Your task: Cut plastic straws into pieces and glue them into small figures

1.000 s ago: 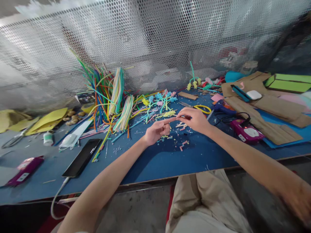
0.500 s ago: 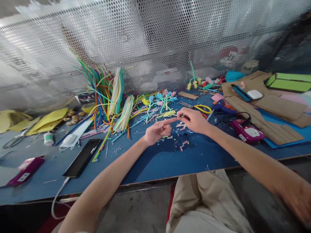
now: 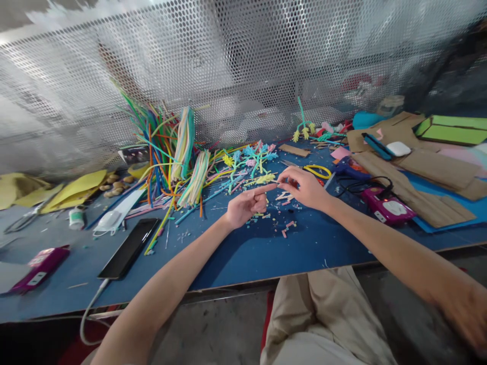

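Observation:
My left hand hovers just above the blue table with its index finger stretched out to the right and the other fingers curled in. My right hand meets that fingertip, thumb and forefinger pinched on something too small to make out. Short pink and pale cut bits lie scattered under both hands. Just behind them lie small pastel pipe-cleaner figures. A big bundle of coloured pipe cleaners leans against the perforated metal screen.
Yellow-handled scissors lie behind my right hand. A magenta device with a black cable, brown card pieces and a green box are at the right. A black phone, a mask, another magenta device and yellow paper are at the left.
Almost nothing has moved. My right hand's fingers have shifted slightly at the tip of my left index finger.

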Tool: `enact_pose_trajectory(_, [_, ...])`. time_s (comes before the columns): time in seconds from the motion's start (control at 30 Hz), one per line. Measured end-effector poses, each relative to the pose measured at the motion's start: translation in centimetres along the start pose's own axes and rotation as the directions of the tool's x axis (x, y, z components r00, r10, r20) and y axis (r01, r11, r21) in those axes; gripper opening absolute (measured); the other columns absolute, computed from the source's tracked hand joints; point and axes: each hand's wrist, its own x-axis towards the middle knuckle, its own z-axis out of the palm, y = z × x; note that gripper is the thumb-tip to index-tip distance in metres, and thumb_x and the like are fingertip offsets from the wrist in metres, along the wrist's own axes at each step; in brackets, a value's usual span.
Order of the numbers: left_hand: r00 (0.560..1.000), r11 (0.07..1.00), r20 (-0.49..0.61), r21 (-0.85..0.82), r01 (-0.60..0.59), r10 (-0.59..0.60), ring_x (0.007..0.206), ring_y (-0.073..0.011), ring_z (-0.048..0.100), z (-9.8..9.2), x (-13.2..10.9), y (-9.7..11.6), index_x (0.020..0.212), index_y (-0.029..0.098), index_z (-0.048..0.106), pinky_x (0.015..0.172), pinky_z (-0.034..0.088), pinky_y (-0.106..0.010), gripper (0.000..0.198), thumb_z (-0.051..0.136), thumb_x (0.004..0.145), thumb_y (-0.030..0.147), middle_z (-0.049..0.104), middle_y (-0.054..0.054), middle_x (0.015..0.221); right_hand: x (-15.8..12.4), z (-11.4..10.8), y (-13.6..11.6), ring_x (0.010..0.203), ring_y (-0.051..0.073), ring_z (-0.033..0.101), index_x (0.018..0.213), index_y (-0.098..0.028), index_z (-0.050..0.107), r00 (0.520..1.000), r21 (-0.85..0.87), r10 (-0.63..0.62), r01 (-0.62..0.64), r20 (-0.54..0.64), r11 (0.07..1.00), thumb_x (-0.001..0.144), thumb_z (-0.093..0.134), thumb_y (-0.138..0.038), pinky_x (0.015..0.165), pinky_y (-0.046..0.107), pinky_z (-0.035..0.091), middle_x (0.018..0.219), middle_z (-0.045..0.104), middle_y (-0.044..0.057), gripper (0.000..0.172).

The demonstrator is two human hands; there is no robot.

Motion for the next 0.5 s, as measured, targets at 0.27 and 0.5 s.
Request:
enact_pose_trajectory(0.27, [1.000,0.998,0.003,0.068,0.012,-0.013,0.058,-0.0116,0.024,0.04,-0.18,-0.06,0.145,0.005,0.054,0.060,0.019,-0.029,0.074,0.056,0.084,0.048,0.033,0.004,0.063,0.15,-0.28,-0.32,0.070,0.013,0.055,0.095,-0.022,0.069,0.995,0.014,-0.096,0.096,-0.042,0.995,0.098,0.062,-0.030,0.066,0.029,0.046,0.096,0.069,0.004,0.011])
enact_pose_trajectory(0.5, [1.000,0.999,0.019,0.052,0.008,-0.009,0.058,-0.0113,0.026,0.04,-0.18,0.03,0.145,0.006,0.055,0.061,0.021,-0.029,0.073,0.058,0.084,0.046,0.034,0.004,0.064,0.15,-0.35,-0.42,0.075,0.014,0.060,0.093,-0.022,0.070,0.992,0.002,-0.114,0.114,-0.059,0.993,0.098,0.062,-0.030,0.070,0.030,0.048,0.096,0.071,0.005,0.013])
